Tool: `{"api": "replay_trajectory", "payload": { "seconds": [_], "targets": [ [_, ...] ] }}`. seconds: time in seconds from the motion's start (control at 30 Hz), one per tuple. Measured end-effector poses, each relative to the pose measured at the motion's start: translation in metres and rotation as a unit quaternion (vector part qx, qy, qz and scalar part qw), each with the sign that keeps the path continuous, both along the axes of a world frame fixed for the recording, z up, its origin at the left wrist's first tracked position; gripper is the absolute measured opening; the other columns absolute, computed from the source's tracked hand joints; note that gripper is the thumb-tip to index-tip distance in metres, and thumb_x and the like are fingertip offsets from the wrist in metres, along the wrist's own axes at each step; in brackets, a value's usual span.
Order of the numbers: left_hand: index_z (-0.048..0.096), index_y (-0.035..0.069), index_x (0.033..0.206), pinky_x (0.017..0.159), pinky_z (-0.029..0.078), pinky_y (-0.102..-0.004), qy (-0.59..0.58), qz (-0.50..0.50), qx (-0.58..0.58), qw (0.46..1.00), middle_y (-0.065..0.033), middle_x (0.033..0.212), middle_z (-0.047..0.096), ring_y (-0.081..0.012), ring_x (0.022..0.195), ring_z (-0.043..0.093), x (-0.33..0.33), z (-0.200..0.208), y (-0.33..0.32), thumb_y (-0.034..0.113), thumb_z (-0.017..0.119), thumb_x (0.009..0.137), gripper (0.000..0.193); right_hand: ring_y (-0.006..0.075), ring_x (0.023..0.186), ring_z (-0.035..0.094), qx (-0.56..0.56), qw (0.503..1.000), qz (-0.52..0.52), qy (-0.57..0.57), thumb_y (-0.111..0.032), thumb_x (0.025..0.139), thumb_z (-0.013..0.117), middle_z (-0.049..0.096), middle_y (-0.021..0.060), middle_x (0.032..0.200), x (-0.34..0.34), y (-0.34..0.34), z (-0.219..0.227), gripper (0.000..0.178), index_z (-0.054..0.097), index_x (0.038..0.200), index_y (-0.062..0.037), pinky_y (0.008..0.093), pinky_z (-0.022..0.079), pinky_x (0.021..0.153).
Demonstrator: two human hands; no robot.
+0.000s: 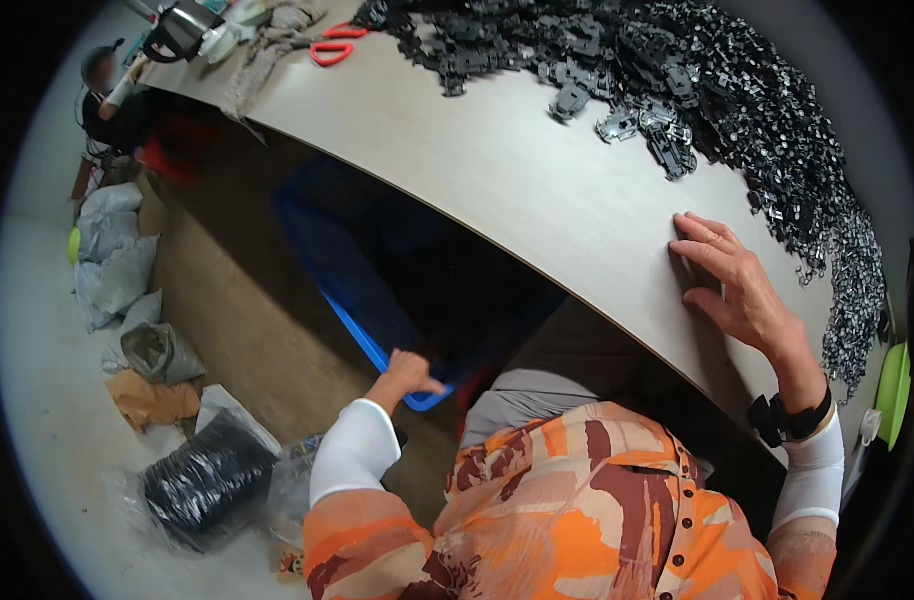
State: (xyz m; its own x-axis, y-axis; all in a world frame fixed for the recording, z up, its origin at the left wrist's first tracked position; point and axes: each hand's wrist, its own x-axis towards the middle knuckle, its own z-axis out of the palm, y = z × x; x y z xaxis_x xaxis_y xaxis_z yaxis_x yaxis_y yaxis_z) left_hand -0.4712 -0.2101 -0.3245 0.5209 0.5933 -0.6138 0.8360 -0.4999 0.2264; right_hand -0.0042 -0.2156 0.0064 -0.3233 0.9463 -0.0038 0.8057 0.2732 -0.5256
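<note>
My left hand (408, 374) is at the near corner of a blue plastic bin (357, 328) beneath the table edge. Its fingers curl over the bin's rim, with the thumb sticking out to the right. The bin's inside is too dark to make out. On the right, my right hand (732, 285) rests at the pale tabletop (537, 190), fingers apart and nothing in them. Beyond it lies a heap of black plastic parts (667, 80), several of them loose along its near side. Small shiny metal pieces (853, 270) spread down the table's right side.
Red-handled scissors (333, 48), a grey rag (262, 70) and a metal kettle (182, 30) sit at the table's far left. Sacks (117, 270) and a black plastic-wrapped bundle (209, 482) line the left wall. Another person (107, 115) sits far left. A green object (892, 395) stands at right.
</note>
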Motion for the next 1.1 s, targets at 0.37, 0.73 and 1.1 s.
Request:
{"api": "replay_trajectory", "payload": {
  "seconds": [0.37, 0.73, 1.1],
  "targets": [
    [0.069, 0.006, 0.099, 0.095, 0.040, -0.0427, 0.165, -0.103, -0.082, 0.978, -0.0177, 0.112, 0.061, -0.0340, 0.110, 0.055, -0.021, -0.015, -0.031, 0.072, 0.038, 0.080, 0.075, 0.0375, 0.123, 0.040, 0.025, 0.999, 0.016, -0.019, -0.002, 0.068, 0.070, 0.046, 0.0217, 0.128, 0.007, -0.014, -0.019, 0.047, 0.054, 0.113, 0.0015, 0.0402, 0.037, 0.102],
    [0.064, -0.004, 0.102, 0.067, 0.051, -0.0249, -0.237, -0.016, -0.314, 0.919, -0.0118, 0.079, 0.069, -0.0130, 0.070, 0.066, 0.176, 0.302, 0.058, 0.011, 0.062, 0.084, 0.024, 0.0333, 0.110, 0.050, -0.034, 0.998, 0.040, 0.034, -0.007, 0.076, 0.064, 0.056, 0.0182, 0.113, 0.042, -0.005, -0.013, 0.035, 0.057, 0.109, 0.0019, 0.0398, 0.042, 0.092],
    [0.059, 0.004, 0.109, 0.080, 0.046, -0.0384, -0.345, -0.265, 0.378, 0.817, -0.0168, 0.107, 0.054, -0.0335, 0.093, 0.051, 0.351, 0.299, 0.150, -0.005, 0.054, 0.071, 0.039, 0.0335, 0.083, 0.063, 0.028, 0.987, -0.136, 0.082, -0.003, 0.077, 0.061, 0.065, 0.0205, 0.088, 0.133, -0.071, -0.003, 0.026, 0.062, 0.103, 0.0025, 0.0386, 0.051, 0.072]
  ]
}}
